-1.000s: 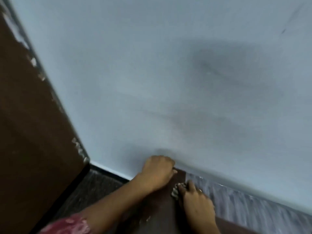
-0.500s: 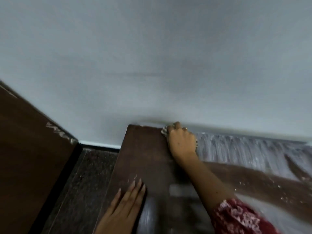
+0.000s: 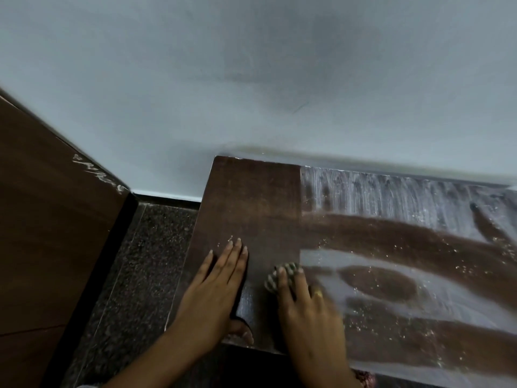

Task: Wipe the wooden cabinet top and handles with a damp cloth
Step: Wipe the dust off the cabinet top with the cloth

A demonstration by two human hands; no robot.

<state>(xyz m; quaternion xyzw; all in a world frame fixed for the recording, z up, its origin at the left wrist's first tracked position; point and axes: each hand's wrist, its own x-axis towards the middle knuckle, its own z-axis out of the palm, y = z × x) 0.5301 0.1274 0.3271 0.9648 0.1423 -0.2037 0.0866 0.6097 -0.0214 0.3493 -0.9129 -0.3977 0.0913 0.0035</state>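
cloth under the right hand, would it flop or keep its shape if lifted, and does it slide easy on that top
Probably floppy: the cloth is crumpled into a wad under the right hand. Likely light, being small beside that hand. It seems to slide readily on the cabinet top, given the long wiped swaths.

- This looks like a room in a home.
- It has a plain pale wall (image 3: 251, 65) and a dark speckled floor (image 3: 134, 275).
- A brown wooden cabinet (image 3: 251, 197) stands against the wall, near a big wooden panel (image 3: 50, 233).
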